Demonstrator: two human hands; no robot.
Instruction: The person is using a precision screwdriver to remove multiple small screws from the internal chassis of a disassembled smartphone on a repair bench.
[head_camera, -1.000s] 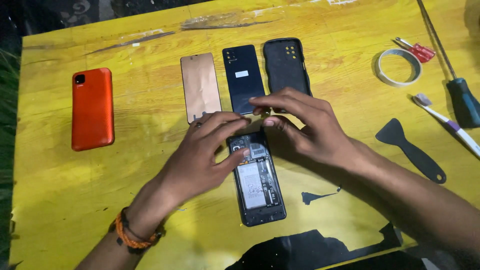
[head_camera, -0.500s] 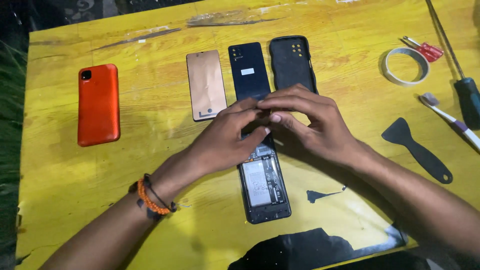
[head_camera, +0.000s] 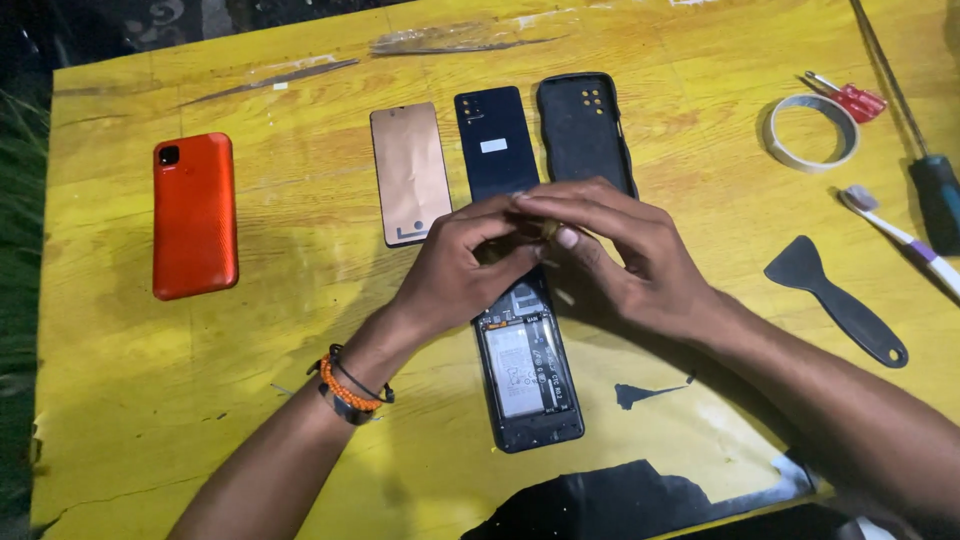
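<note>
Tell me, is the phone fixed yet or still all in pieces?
Still in pieces. Done: the dark back cover, black case and copper-coloured panel lie apart on the yellow table. In hand: the left hand and right hand meet over the top of the opened phone, battery showing. Left: all of it is unassembled.

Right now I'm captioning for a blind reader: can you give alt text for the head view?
Two hands, left hand and right hand, meet over the top of an opened phone on a yellow table. An orange phone lies left; a black spatula tool lies right.
</note>
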